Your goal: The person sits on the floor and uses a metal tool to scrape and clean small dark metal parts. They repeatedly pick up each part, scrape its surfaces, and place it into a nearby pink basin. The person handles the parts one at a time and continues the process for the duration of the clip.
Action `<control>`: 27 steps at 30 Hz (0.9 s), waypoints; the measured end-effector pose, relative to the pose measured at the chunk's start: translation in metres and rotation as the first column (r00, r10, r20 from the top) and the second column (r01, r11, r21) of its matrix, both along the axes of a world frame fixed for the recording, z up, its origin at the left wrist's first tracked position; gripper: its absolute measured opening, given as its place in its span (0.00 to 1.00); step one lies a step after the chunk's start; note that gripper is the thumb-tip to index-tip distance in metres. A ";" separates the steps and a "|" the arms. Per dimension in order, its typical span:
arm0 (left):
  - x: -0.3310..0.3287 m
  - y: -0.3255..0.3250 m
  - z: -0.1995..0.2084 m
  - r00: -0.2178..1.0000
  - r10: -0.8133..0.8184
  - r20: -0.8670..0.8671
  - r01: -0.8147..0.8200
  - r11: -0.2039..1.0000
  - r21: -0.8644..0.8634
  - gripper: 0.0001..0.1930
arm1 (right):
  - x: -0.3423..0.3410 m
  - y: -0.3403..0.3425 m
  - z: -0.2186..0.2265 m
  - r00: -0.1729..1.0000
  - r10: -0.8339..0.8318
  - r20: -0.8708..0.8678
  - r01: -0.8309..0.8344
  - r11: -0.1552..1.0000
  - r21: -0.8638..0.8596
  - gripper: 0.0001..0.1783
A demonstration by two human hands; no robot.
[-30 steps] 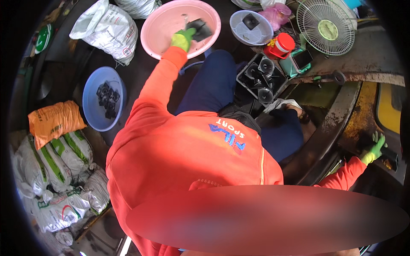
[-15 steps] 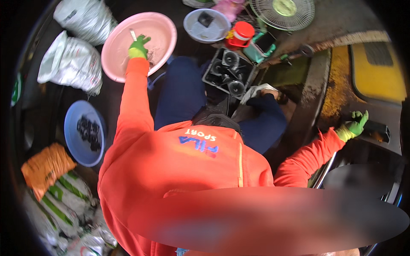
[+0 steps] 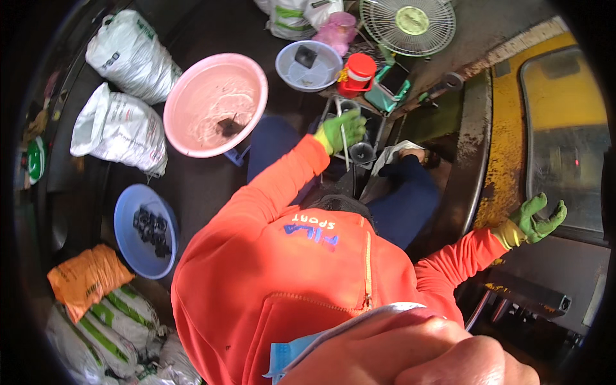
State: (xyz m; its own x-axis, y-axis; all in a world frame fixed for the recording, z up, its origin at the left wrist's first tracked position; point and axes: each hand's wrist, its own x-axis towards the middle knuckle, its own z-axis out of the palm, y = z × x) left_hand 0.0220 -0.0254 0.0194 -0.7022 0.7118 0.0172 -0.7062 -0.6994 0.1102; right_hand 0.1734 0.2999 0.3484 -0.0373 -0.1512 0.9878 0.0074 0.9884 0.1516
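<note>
Green left fingers (image 3: 351, 120) grip a pale rod (image 3: 346, 147) over tray rim (image 3: 380, 140); right fingers (image 3: 550, 223) spread midair

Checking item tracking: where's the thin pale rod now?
Head view, upper middle: the rod is in the left hand, below the red container and right of the pink basin.

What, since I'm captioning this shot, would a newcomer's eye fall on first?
The bright orange-red sweatshirt fills the middle. At upper left, the wide pink basin stands out beside white sacks. The green-gloved left hand grips a slim pale rod near black parts, and the right hand is open beside a yellow machine.
</note>
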 end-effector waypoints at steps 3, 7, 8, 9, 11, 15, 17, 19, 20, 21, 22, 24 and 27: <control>0.042 0.001 -0.054 0.999 -0.005 0.052 0.029 0.879 -0.476 0.21 | 0.028 0.021 0.020 0.930 -0.360 -0.079 0.368 0.889 0.274 0.18; 0.041 0.004 -0.088 0.994 0.025 0.104 0.061 0.667 -0.743 0.20 | 0.066 0.024 0.025 0.842 -0.540 0.011 0.512 0.804 0.302 0.14; 0.036 0.004 -0.091 0.998 0.035 0.060 0.023 0.657 -0.753 0.20 | 0.075 0.021 0.026 0.845 -0.528 0.087 0.470 0.810 0.351 0.13; 0.032 0.002 -0.092 0.999 0.034 -0.031 -0.046 0.678 -0.733 0.20 | 0.085 0.016 0.024 0.841 -0.536 0.072 0.469 0.789 0.396 0.12; 0.027 -0.004 -0.093 0.996 0.085 0.008 -0.050 0.661 -0.749 0.19 | 0.101 0.008 0.023 0.810 -0.562 0.168 0.482 0.800 0.357 0.11; 0.033 -0.010 -0.095 1.000 0.008 0.006 0.000 0.599 -0.801 0.21 | 0.120 0.007 0.018 0.933 -0.303 0.195 0.253 0.936 0.246 0.11; 0.037 -0.011 -0.096 0.999 -0.035 0.032 0.047 0.556 -0.830 0.22 | 0.123 0.011 0.015 0.868 -0.415 0.274 0.346 0.899 0.269 0.11; 0.039 -0.013 -0.096 0.996 -0.073 0.047 0.079 0.529 -0.845 0.24 | 0.124 0.016 0.013 0.857 -0.429 0.288 0.359 0.895 0.266 0.12; 0.039 -0.016 -0.096 0.994 -0.086 0.066 0.101 0.518 -0.849 0.22 | 0.124 0.019 0.012 0.885 -0.400 0.238 0.331 0.900 0.283 0.12; 0.038 -0.019 -0.097 0.993 -0.112 0.049 0.100 0.516 -0.851 0.22 | 0.126 0.020 0.012 0.912 -0.362 0.194 0.300 0.910 0.287 0.12; 0.038 -0.023 -0.097 0.991 -0.130 0.021 0.085 0.515 -0.853 0.21 | 0.128 0.021 0.013 0.928 -0.333 0.166 0.277 0.916 0.291 0.11; 0.037 -0.030 -0.101 0.989 -0.150 0.010 0.083 0.488 -0.869 0.20 | 0.134 0.023 0.016 0.938 -0.344 0.034 0.307 0.876 0.373 0.12; 0.036 -0.040 -0.108 0.996 -0.079 0.034 0.073 0.564 -0.822 0.20 | 0.143 0.025 0.024 0.908 -0.386 -0.161 0.416 0.791 0.449 0.14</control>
State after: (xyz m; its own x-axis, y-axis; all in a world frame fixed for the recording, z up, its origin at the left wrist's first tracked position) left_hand 0.0582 -0.0657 -0.0891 -0.6469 0.4713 -0.5995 -0.7496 -0.2486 0.6134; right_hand 0.3163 0.3254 0.3729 -0.1417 -0.5740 0.8065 0.4106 0.7073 0.5755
